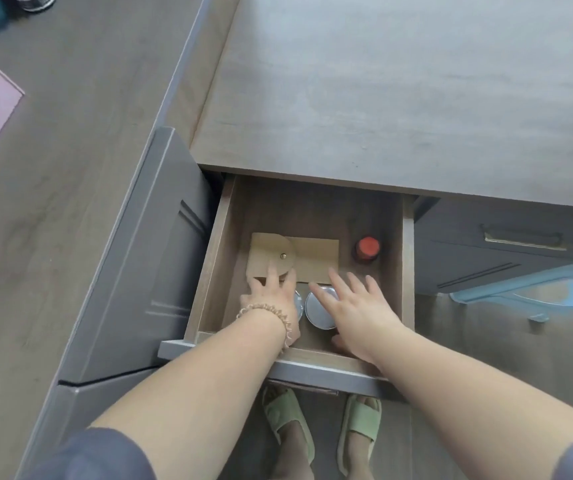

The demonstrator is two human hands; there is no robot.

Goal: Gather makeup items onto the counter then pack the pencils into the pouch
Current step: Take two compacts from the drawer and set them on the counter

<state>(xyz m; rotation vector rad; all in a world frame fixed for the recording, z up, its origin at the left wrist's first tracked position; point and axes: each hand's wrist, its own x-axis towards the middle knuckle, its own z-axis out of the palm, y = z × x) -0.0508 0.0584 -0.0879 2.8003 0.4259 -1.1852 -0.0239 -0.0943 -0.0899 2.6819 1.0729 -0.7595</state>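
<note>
An open drawer (209, 271) under the grey counter (382, 98) holds a tan pouch (316, 259) with a round flap and a brass snap. Beside the pouch stands a bottle with a red cap (368, 247). Two round silver jars lie at the front, one (319, 311) plainly seen, the other (298, 303) mostly hidden by my left hand. My left hand (271, 299) reaches in with fingers straight, its fingertips on the pouch's front edge. My right hand (354, 306) hovers spread over the silver jar, holding nothing. No pencils are in view.
The drawer's front panel (278, 365) is close to my body, above my feet in green slippers (288, 424). A cabinet door (139, 254) stands at the left. A second drawer with a brass handle (524, 239) is at the right. A blue stool (527, 289) sits beyond it.
</note>
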